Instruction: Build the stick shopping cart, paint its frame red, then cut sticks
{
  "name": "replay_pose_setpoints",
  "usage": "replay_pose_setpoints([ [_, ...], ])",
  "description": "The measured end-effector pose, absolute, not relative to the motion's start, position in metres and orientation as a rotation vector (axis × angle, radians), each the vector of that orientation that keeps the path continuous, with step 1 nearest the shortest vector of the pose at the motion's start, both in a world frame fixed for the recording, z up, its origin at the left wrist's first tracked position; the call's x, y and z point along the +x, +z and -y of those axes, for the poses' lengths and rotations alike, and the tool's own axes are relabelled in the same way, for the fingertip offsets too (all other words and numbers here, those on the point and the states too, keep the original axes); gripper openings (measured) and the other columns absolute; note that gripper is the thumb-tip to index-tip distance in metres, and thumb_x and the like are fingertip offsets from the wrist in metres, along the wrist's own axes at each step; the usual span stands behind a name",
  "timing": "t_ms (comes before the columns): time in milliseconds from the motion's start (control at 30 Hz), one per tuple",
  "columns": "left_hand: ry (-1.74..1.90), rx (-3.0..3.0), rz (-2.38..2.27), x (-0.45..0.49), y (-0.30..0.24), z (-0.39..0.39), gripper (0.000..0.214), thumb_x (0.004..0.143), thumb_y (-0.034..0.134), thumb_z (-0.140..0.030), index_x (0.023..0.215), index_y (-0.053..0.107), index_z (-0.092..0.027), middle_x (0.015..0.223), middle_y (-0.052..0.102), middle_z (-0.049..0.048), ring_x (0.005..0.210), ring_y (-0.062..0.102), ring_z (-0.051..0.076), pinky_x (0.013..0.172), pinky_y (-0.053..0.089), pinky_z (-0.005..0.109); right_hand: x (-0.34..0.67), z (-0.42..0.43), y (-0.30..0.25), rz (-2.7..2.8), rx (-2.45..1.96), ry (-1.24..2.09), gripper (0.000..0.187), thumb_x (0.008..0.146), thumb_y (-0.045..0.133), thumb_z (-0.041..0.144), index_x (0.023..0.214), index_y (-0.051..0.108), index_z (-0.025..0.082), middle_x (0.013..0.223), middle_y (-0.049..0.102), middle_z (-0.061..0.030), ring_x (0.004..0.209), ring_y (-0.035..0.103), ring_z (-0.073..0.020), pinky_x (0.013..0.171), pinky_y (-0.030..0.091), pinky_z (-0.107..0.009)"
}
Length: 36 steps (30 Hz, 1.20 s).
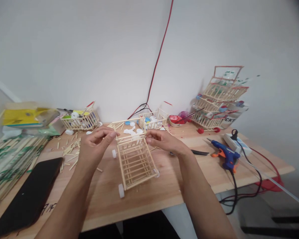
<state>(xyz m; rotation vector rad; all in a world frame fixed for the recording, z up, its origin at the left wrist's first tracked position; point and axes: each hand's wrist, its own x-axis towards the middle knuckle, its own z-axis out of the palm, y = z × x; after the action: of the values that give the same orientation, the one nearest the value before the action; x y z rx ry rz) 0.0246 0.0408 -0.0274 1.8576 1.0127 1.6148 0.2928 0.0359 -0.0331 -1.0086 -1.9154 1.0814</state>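
Pale wall [89,49] behind a wooden surface [102,196] scattered with craft pieces. At the middle of the surface, toward the near edge: small cart [136,162] built from thin wooden sticks. Long axis running away from the viewer, slanting slightly, with the near end a little to the right and the far end a little to the left. Handle [128,120] at the far end, upright between the hands; slatted basket stretching back toward the viewer. White wheels [121,190] visible at 3 corners: 2 along the left side, 1 at the near right.

Left hand [96,142] curled, thumb and forefinger pinching the cart's far left corner at the foot of the handle. Right hand [165,141] level, thumb and fingers closed on the matching right corner. Both forearms reaching in from the bottom edge, angled inward.

To the left, loose stick pieces [72,149] and a black phone [31,196]. To the right, well apart from the cart, a blue glue gun [225,154], nozzle toward the right hand.
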Motion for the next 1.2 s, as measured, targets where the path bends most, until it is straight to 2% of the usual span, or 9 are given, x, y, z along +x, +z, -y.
replay_pose_setpoints([
  [167, 1.621, 1.833, -1.023, 0.024, -0.026, -0.038, 0.021, 0.086, 0.067, -0.034, 0.070, 0.074, -0.023, 0.079, 0.072, 0.0018, 0.082, 0.064, 0.020, 0.083, 0.050, 0.034, 0.291, -0.037, -0.036, 1.956, -0.993, 1.111, 0.030, 0.088, 0.064, 0.048, 0.097, 0.065, 0.019, 0.078, 0.054, 0.0030, 0.070, 0.048, -0.0117, 0.065, 0.038, -0.024],
  [333, 1.562, 1.722, -1.081, 0.026, -0.028, -0.033, 0.013, 0.077, 0.076, -0.035, 0.076, 0.075, -0.022, 0.085, 0.074, 0.0025, 0.079, 0.062, 0.018, 0.074, 0.049, 0.031, 0.287, -0.036, -0.034, 1.955, -1.016, 1.101, 0.028, 0.089, 0.064, 0.046, 0.092, 0.063, 0.018, 0.075, 0.050, 0.0036, 0.069, 0.046, -0.0113, 0.064, 0.037, -0.024],
  [567, 1.397, 1.761, -1.118, 0.021, -0.035, -0.037, 0.026, 0.074, 0.078, -0.040, 0.090, 0.074, -0.021, 0.104, 0.074, 0.0068, 0.076, 0.062, 0.017, 0.073, 0.050, 0.032, 0.282, -0.037, -0.035, 1.887, -1.034, 1.101, 0.029, 0.087, 0.064, 0.048, 0.086, 0.062, 0.019, 0.071, 0.053, 0.0042, 0.066, 0.047, -0.0111, 0.060, 0.037, -0.024],
  [700, 1.370, 1.765, -1.106, 0.021, -0.035, -0.039, 0.034, 0.072, 0.079, -0.037, 0.101, 0.073, -0.020, 0.105, 0.073, 0.0085, 0.073, 0.061, 0.017, 0.068, 0.051, 0.030, 0.280, -0.037, -0.035, 1.820, -1.046, 1.120, 0.027, 0.086, 0.065, 0.045, 0.083, 0.062, 0.018, 0.072, 0.057, 0.0032, 0.066, 0.051, -0.0111, 0.061, 0.040, -0.023],
  [900, 1.277, 1.792, -1.078, 0.022, -0.036, -0.038, 0.051, 0.071, 0.080, -0.037, 0.118, 0.068, -0.021, 0.107, 0.071, 0.0084, 0.079, 0.063, 0.018, 0.071, 0.052, 0.031, 0.277, -0.038, -0.039, 1.757, -1.095, 1.133, 0.022, 0.084, 0.067, 0.039, 0.083, 0.064, 0.017, 0.071, 0.061, 0.0025, 0.066, 0.055, -0.0110, 0.062, 0.043, -0.023],
  [1033, 1.266, 1.753, -1.116, 0.021, -0.039, -0.041, 0.050, 0.070, 0.081, -0.038, 0.115, 0.068, -0.021, 0.111, 0.070, 0.0080, 0.078, 0.064, 0.017, 0.069, 0.052, 0.029, 0.275, -0.039, -0.043, 1.731, -1.097, 1.153, 0.022, 0.084, 0.066, 0.040, 0.083, 0.063, 0.018, 0.071, 0.062, 0.0029, 0.065, 0.056, -0.0111, 0.061, 0.043, -0.023],
  [1200, 1.355, 1.607, -1.100, 0.021, -0.043, -0.049, 0.052, 0.065, 0.084, -0.033, 0.112, 0.069, -0.019, 0.105, 0.071, 0.0081, 0.092, 0.066, 0.021, 0.074, 0.053, 0.030, 0.271, -0.040, -0.046, 1.708, -1.097, 1.108, 0.024, 0.084, 0.065, 0.042, 0.082, 0.059, 0.019, 0.068, 0.061, 0.0034, 0.062, 0.055, -0.0108, 0.059, 0.039, -0.024],
])
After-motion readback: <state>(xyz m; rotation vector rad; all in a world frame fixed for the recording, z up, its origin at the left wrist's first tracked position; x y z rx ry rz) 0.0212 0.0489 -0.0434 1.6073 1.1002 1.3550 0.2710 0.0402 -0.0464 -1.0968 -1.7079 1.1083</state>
